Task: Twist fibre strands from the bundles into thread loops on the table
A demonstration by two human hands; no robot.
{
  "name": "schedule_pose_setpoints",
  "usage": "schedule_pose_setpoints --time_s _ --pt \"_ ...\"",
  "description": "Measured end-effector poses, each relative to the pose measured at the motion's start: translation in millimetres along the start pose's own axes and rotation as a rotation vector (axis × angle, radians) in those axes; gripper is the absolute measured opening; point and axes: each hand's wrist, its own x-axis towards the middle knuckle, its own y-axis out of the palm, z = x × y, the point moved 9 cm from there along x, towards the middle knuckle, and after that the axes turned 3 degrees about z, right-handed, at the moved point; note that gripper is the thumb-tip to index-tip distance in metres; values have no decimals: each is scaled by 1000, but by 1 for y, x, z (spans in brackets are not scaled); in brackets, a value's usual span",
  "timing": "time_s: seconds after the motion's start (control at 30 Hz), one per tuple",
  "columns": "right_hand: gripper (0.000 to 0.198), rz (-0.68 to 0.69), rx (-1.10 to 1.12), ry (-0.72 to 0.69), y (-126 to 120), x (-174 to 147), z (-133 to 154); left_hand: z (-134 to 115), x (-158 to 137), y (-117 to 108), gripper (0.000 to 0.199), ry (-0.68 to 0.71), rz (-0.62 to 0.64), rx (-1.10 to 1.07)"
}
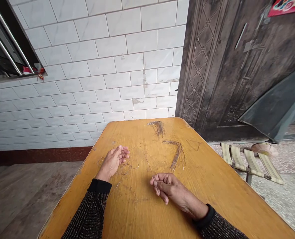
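My right hand [166,186] is low over the middle of the table, thumb and forefinger pinched on a thin wire [147,162]. That wire rises from the pinch and bends over toward my left hand [115,160]. The left fingers are curled with the thumb against them, apparently on the wire's other end, though the contact is hard to see. Loose wire loops [126,169] lie beneath and beside the left hand. Beyond my right hand rests a bent bundle of thin wires [177,154]. Another bent wire bundle [159,127] lies near the table's far edge.
The wooden table [137,215] stands close to a white tiled wall [122,66]. A single bent wire [194,145] lies near its right edge. On the right are a dark door [217,66], a grey sheet [276,103] and a strap-seated folding stool [252,161].
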Motion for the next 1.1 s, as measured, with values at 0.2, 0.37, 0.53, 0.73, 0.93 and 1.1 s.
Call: schedule_pose_setpoints --time_s 0.2,0.37,0.53,0.73,0.93,1.1 --pt "28 39 28 26 2 -1 -4 -18 -2 8 24 100 18 274" --pt "26 129 12 88 12 -4 -12 -14 5 5 19 160 -100 451" --pt "29 -42 58 1 -9 2 -3 -11 5 11 26 211 -135 526" --pt "26 -418 204 -130 -86 3 14 -26 -5 18 23 374 -181 615" --pt "4 -638 339 -107 -135 -10 13 -24 -9 29 16 382 -133 521" --pt "9 -639 304 -33 -136 -10 9 -22 -9 30 16 379 -124 528"
